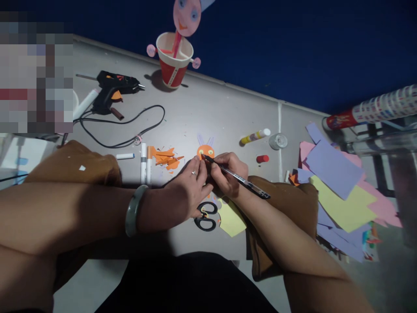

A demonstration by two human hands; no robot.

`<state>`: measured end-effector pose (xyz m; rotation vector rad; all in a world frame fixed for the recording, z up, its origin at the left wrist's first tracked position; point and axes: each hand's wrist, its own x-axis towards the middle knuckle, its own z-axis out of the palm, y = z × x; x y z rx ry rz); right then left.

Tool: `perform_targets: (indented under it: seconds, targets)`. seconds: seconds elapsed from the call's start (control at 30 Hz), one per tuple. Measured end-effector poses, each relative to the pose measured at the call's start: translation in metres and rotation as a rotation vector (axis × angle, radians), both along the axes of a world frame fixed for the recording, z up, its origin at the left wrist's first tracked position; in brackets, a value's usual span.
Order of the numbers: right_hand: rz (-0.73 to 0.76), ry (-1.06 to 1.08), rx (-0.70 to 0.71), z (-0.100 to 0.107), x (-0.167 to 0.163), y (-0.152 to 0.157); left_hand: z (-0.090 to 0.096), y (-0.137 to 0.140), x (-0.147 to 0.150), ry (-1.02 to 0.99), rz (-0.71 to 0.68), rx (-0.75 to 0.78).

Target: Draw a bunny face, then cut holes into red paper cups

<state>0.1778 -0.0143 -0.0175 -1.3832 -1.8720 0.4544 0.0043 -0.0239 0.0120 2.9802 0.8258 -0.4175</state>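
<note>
An orange paper face (206,151) with yellow eyes and purple ears lies on the table. My left hand (187,187), palm down with its fingers spread, rests fingertips against the face's lower left edge. A black pen (243,178) is pinched in my right hand (230,171). Its tip meets the face below the left eye. Black-handled scissors (206,223) lie just below my left hand, partly over a yellow paper piece (233,219). The lower part of the orange face is hidden by my fingers.
Orange scraps (169,158) and markers (143,163) lie left. Further back are a glue gun (114,89) with a looping cord and a red paper cup (174,71) bearing a pink face. Right are a glue stick (254,137), its red cap (262,159), a glass jar (278,141) and coloured paper (335,169).
</note>
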Motion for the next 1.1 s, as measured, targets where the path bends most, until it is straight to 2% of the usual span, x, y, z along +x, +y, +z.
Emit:
perform_targets:
  seconds: [0.23,0.47,0.63,0.83,1.1]
  targets:
    - [-0.011,0.017,-0.023,-0.001,0.000,0.000,0.008,0.003,0.001,0.058,-0.018,-0.041]
    - [0.037,0.039,0.044,0.000,0.001,-0.002,0.001,0.000,-0.002,-0.017,-0.020,0.068]
    - [0.057,0.032,0.093,-0.001,0.002,-0.003,0.000,-0.001,-0.003,-0.020,-0.019,0.018]
    - [0.052,0.017,0.074,0.001,0.003,-0.004,-0.002,-0.001,-0.003,-0.039,-0.003,-0.004]
    - [-0.005,0.007,0.008,0.002,0.000,-0.002,0.007,0.002,-0.001,0.022,-0.016,-0.002]
